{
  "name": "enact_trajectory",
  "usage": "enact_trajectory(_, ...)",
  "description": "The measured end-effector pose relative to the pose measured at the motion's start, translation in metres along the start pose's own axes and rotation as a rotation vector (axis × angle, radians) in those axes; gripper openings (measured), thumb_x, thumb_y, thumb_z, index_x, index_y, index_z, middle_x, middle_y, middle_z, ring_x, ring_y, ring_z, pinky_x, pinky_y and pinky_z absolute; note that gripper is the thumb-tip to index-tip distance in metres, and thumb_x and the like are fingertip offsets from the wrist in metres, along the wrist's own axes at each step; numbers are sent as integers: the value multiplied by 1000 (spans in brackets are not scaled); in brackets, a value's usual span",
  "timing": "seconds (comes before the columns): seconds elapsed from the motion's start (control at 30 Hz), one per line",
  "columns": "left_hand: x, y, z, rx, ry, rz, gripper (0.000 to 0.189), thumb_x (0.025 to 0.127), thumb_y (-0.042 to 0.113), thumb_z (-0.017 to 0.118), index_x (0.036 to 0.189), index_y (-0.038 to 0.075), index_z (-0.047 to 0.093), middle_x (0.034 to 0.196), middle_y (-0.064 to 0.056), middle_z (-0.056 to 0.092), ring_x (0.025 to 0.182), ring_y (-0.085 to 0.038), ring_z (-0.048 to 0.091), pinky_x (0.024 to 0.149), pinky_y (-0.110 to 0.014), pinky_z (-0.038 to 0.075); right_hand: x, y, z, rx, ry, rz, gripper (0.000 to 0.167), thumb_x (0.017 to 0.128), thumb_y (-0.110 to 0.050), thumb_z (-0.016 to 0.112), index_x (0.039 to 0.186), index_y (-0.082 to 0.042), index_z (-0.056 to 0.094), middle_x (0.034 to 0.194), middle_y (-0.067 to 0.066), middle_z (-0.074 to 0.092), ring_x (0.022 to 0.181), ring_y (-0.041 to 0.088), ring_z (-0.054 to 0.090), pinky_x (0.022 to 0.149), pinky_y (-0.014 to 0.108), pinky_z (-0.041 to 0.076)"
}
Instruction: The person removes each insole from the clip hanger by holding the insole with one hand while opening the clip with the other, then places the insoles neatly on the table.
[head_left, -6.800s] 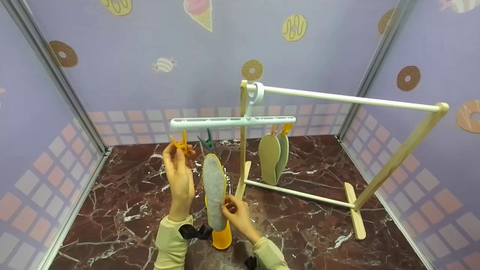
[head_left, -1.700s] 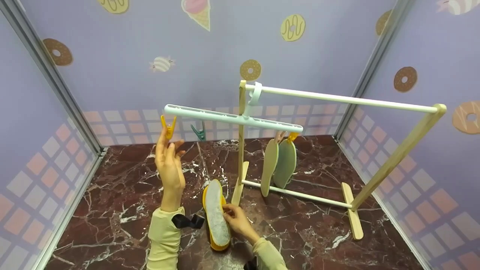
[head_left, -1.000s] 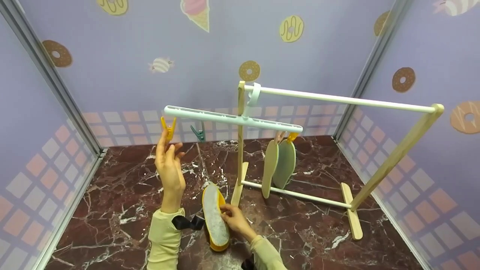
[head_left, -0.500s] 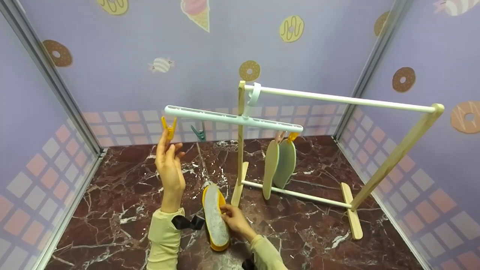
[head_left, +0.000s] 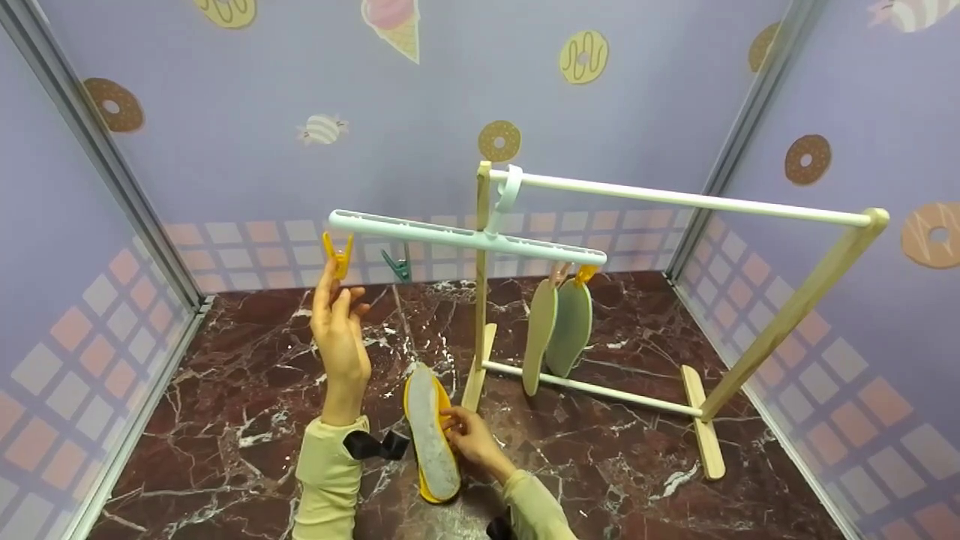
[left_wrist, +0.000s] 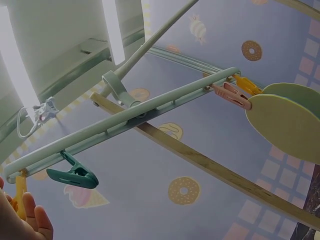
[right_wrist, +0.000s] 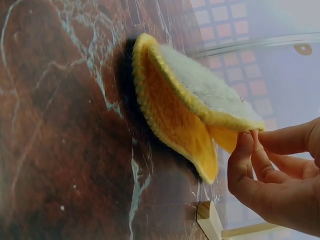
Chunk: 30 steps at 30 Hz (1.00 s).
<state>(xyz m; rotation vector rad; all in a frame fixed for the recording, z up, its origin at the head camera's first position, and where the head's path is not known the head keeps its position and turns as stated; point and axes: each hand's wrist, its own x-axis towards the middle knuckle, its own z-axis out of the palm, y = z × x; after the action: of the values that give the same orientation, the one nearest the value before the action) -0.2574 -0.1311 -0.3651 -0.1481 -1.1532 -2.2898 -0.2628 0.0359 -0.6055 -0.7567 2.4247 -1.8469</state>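
In the head view my left hand (head_left: 341, 337) is raised below the left end of the pale hanger (head_left: 420, 232), its index finger stretched up against a yellow clothespin (head_left: 339, 259). The left wrist view shows this clothespin (left_wrist: 20, 192) hanging from the hanger's end. My right hand (head_left: 474, 442) pinches the side edge of an insole (head_left: 431, 435) with a grey felt back and yellow fleece face. Beneath it, on the tabletop, lies a second yellow insole (right_wrist: 175, 132); the two splay apart at the near side. A green clothespin (head_left: 397, 266) dangles beside the yellow one with nothing in it.
The hanger hooks onto the white top rod (head_left: 675, 195) of a wooden rack (head_left: 795, 322), and its right end tilts down. Two insoles (head_left: 541, 337) hang there from a pink and a yellow clothespin (head_left: 586, 274). Patterned walls enclose the marble tabletop (head_left: 247, 450).
Since the oldest frame, the insole has come down onto the other one, my left hand has risen leftward and loosened from the clothespin, and the hanger has turned and tilted. The last second is nearly still.
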Motion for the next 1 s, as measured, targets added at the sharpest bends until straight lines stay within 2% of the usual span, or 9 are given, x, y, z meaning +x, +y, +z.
enact_trajectory(0.1, 0, 0, 0, 12, -2, 3, 44, 92, -5, 29, 134, 2, 35, 109, -5, 41, 83, -10, 48, 71, -21, 40, 15, 106, 12, -3, -3, -78, 36, 79, 7, 50, 114, -2, 53, 83, 8, 60, 65, 10, 56, 47, 20, 45)
enact_trajectory(0.2, 0, 0, 0, 18, -5, 11, 44, 92, -5, 29, 134, 2, 35, 110, -5, 42, 83, -10, 48, 71, -22, 39, 33, 225, 27, 33, -18, -58, 40, 82, -2, 55, 119, -17, 51, 87, 0, 61, 67, 7, 58, 46, 22, 48)
enact_trajectory(0.3, -1, 0, 0, 7, -4, 15, 43, 91, -6, 29, 134, 2, 36, 111, -5, 43, 83, -11, 49, 70, -21, 40, 42, 291, 37, 58, -15, 21, 43, 81, -7, 59, 120, -24, 49, 89, 0, 62, 68, 9, 60, 45, 25, 49)
enact_trajectory(0.4, -1, 0, 1, -3, 1, 14, 43, 91, -6, 30, 133, 1, 37, 112, -5, 43, 83, -11, 49, 69, -21, 40, 44, 315, 42, 32, -3, 77, 46, 80, -11, 61, 120, -29, 48, 90, -1, 62, 71, 11, 61, 47, 26, 50)
enact_trajectory(0.47, -1, 0, 1, -7, 3, 14, 43, 91, -6, 30, 133, 1, 37, 112, -5, 43, 82, -11, 49, 69, -21, 40, 42, 303, 40, 7, 0, 107, 47, 80, -11, 61, 121, -30, 48, 91, 0, 62, 74, 12, 61, 52, 28, 52)
enact_trajectory(0.6, -1, 0, 0, -2, -2, 11, 43, 91, -6, 29, 134, 1, 36, 112, -4, 43, 83, -11, 49, 70, -22, 40, 29, 232, 29, -56, 4, 127, 46, 79, -8, 58, 122, -23, 50, 88, -4, 60, 77, 8, 59, 60, 24, 51)
enact_trajectory(0.77, -2, 0, 0, 6, -7, 4, 43, 92, -5, 29, 134, 1, 35, 110, -4, 41, 84, -11, 48, 71, -21, 40, 4, 72, 5, -95, -44, 66, 43, 78, 0, 50, 121, 4, 49, 82, 10, 61, 69, 12, 57, 55, 22, 47)
enact_trajectory(0.87, -2, -1, 0, 3, -5, 2, 44, 92, -5, 29, 134, 2, 35, 110, -4, 41, 83, -11, 49, 71, -21, 40, -9, -24, -8, -64, -82, 114, 43, 76, 9, 45, 118, 18, 44, 85, 29, 58, 72, 29, 58, 58, 28, 48)
enact_trajectory(1.0, -2, -1, 0, -2, -6, -2, 44, 91, -5, 29, 134, 1, 35, 109, -4, 41, 83, -11, 49, 71, -22, 40, -11, -48, -11, -31, -105, 167, 42, 76, 14, 42, 117, 22, 41, 90, 37, 56, 80, 44, 56, 62, 29, 48)
